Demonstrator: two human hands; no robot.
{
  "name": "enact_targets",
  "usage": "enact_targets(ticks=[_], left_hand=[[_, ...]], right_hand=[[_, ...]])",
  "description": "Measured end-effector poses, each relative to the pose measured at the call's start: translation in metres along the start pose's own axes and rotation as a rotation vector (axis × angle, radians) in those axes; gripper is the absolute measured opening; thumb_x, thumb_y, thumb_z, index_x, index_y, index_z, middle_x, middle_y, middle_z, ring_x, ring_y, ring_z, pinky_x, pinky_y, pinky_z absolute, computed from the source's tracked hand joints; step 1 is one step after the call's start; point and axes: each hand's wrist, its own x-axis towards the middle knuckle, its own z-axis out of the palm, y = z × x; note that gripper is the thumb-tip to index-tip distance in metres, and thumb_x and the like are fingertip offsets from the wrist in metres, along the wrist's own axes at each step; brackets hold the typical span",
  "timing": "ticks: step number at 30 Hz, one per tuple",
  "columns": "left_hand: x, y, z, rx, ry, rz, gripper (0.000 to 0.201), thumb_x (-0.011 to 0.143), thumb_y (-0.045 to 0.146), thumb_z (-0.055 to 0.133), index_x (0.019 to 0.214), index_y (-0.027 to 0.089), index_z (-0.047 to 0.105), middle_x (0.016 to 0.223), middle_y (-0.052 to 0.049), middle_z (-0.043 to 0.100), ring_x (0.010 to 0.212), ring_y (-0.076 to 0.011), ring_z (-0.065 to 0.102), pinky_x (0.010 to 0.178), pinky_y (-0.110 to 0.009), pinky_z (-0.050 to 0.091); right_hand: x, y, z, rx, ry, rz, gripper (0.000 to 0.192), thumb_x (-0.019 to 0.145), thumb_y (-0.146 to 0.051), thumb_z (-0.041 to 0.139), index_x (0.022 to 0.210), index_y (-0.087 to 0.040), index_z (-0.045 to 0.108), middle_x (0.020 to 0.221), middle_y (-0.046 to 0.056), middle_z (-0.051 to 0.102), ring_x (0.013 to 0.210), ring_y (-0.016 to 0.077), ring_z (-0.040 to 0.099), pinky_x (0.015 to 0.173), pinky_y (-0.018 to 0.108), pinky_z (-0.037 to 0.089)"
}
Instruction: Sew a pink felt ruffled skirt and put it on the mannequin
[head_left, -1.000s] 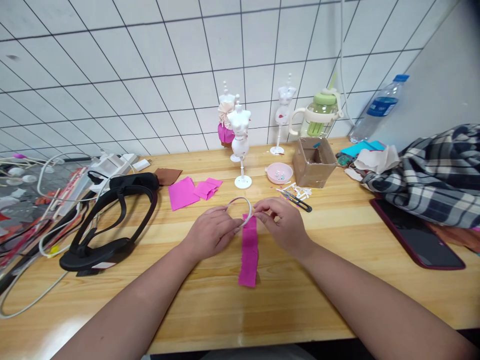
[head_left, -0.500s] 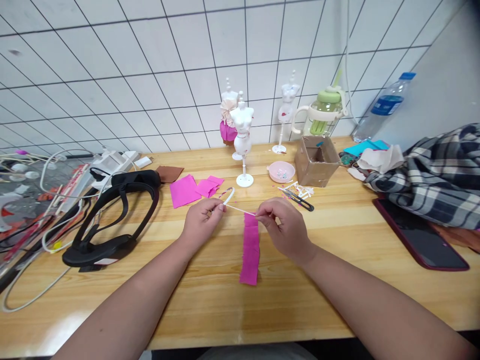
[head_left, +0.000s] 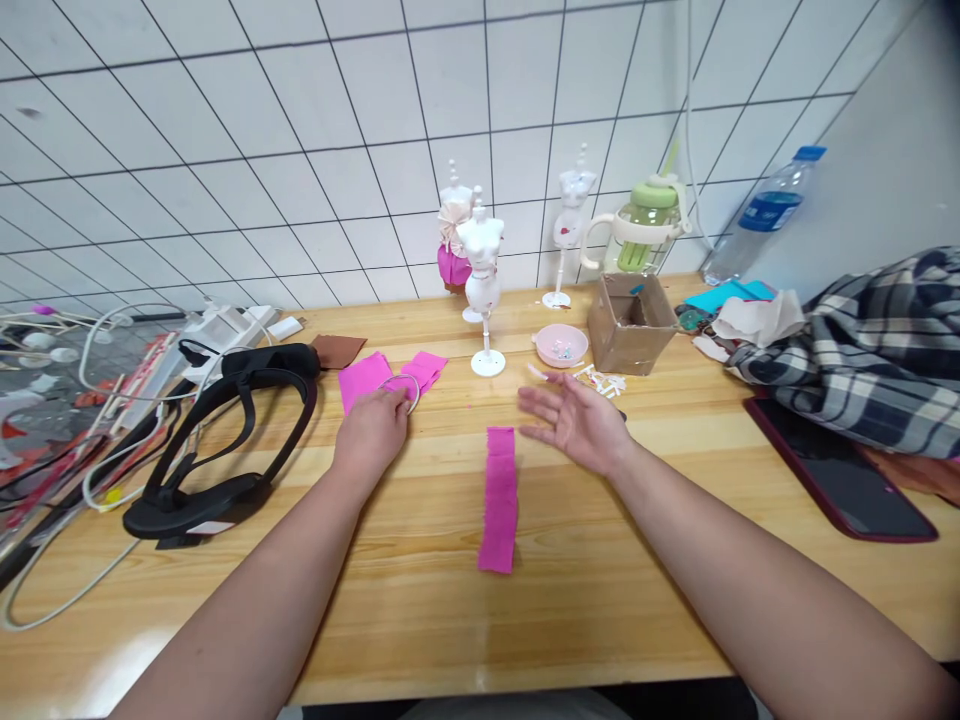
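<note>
Wire ring (head_left: 403,388), thin, pale and bent into a loop, sits at the fingertips of our left hand (head_left: 373,432), whose fingers are curled closed on it above the pink fabric scraps (head_left: 390,376), to the left of the pink strip (head_left: 499,498). Our right hand (head_left: 576,424) hovers just right of that strip's top end, palm up and fingers spread, holding nothing. From the head camera, the one view we have, the strip is a long, narrow piece of soft cloth with slightly ragged edges, lying flat on the smooth, striped wooden table (head_left: 675,560). Beyond the strip stands a glossy white plastic dress form (head_left: 481,290) on a slim pole and round foot; right of it are a shallow pink bowl (head_left: 560,345) and an open cardboard box (head_left: 630,322). Far left of the strip lies a black matte headset (head_left: 225,440) among cables. We judge the wire springy, so a loose pinch could let it uncoil or slip off onto the scraps, and a sweep of our right forearm could drag the light strip out of line or knock over the top-heavy dress form.
</note>
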Motion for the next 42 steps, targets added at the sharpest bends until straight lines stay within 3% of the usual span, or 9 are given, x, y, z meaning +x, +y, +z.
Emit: enact_targets(ticks=[3,6,12,16,19,23,30,37,42], left_hand=[[-0.002,0.004,-0.006,0.054,0.045,-0.027,0.038,0.093,0.034,0.045,0.12,0.017,0.064,0.101,-0.015,0.07,0.096,-0.032,0.062,0.082,-0.042,0.046],[-0.005,0.012,-0.01,0.003,0.062,0.055,0.035,0.092,0.033,0.047,0.117,0.018,0.066,0.106,-0.013,0.069,0.101,-0.0313,0.059,0.087,-0.043,0.045],[-0.012,0.033,-0.01,-0.244,0.019,0.373,0.03,0.095,0.033,0.047,0.103,0.021,0.073,0.093,-0.009,0.07,0.092,-0.0251,0.061,0.087,-0.041,0.043],[-0.019,0.042,-0.014,-0.567,0.096,0.281,0.035,0.097,0.036,0.044,0.114,0.018,0.069,0.092,-0.009,0.07,0.088,-0.0214,0.062,0.082,-0.037,0.046],[-0.025,0.046,-0.02,-0.789,0.155,0.268,0.042,0.1,0.039,0.036,0.128,0.018,0.059,0.104,-0.009,0.068,0.1,-0.0214,0.061,0.09,-0.038,0.045],[-0.033,0.052,-0.029,-0.782,0.147,0.452,0.049,0.099,0.05,0.032,0.13,0.021,0.057,0.128,-0.011,0.058,0.125,-0.0257,0.047,0.109,-0.045,0.032],[-0.033,0.058,-0.028,-0.616,0.151,0.461,0.015,0.092,0.028,0.056,0.096,0.021,0.069,0.12,-0.008,0.063,0.124,-0.0263,0.047,0.108,-0.047,0.032],[-0.028,0.056,-0.023,-0.762,0.153,0.477,0.013,0.089,0.026,0.061,0.09,0.023,0.074,0.1,-0.006,0.072,0.105,-0.0225,0.06,0.098,-0.043,0.042],[-0.032,0.068,-0.032,-1.027,-0.096,0.404,0.017,0.088,0.033,0.064,0.086,0.026,0.079,0.094,-0.006,0.074,0.096,-0.021,0.064,0.094,-0.039,0.046]], right_hand=[[0.003,-0.005,-0.01,-0.28,0.194,-0.454,0.039,0.083,-0.05,0.062,0.11,-0.028,0.045,0.116,0.007,0.067,0.117,0.0233,0.06,0.097,0.046,0.048],[-0.002,-0.012,-0.012,-0.35,0.162,-0.714,0.043,0.084,-0.045,0.063,0.119,-0.032,0.04,0.128,0.007,0.061,0.124,0.0213,0.054,0.101,0.041,0.046],[-0.015,-0.005,0.003,-0.476,-0.037,-0.673,0.033,0.086,-0.043,0.062,0.113,-0.03,0.046,0.12,0.007,0.06,0.107,0.02,0.061,0.094,0.038,0.05],[-0.025,-0.003,0.018,-0.72,-0.1,-0.693,0.01,0.087,-0.032,0.063,0.087,-0.022,0.059,0.115,0.01,0.06,0.108,0.0206,0.058,0.084,0.032,0.052],[-0.034,-0.002,0.03,-0.776,-0.153,-0.602,0.011,0.086,-0.028,0.063,0.079,-0.02,0.06,0.108,0.01,0.066,0.094,0.0185,0.062,0.073,0.029,0.052],[-0.041,0.0,0.039,-0.649,-0.188,-0.43,0.012,0.085,-0.029,0.064,0.079,-0.019,0.061,0.092,0.007,0.07,0.077,0.0151,0.063,0.067,0.027,0.051],[-0.034,-0.002,0.033,-0.439,-0.052,-0.28,0.019,0.078,-0.036,0.069,0.078,-0.019,0.059,0.076,0.001,0.067,0.058,0.0095,0.056,0.055,0.023,0.046],[-0.03,-0.005,0.032,-0.554,0.089,-0.28,0.022,0.075,-0.038,0.067,0.078,-0.019,0.058,0.057,-0.003,0.057,0.05,0.0104,0.053,0.048,0.022,0.041],[-0.021,0.0,0.027,-0.666,0.184,-0.281,0.024,0.076,-0.041,0.065,0.081,-0.019,0.058,0.061,-0.002,0.06,0.049,0.0114,0.054,0.047,0.024,0.042]])
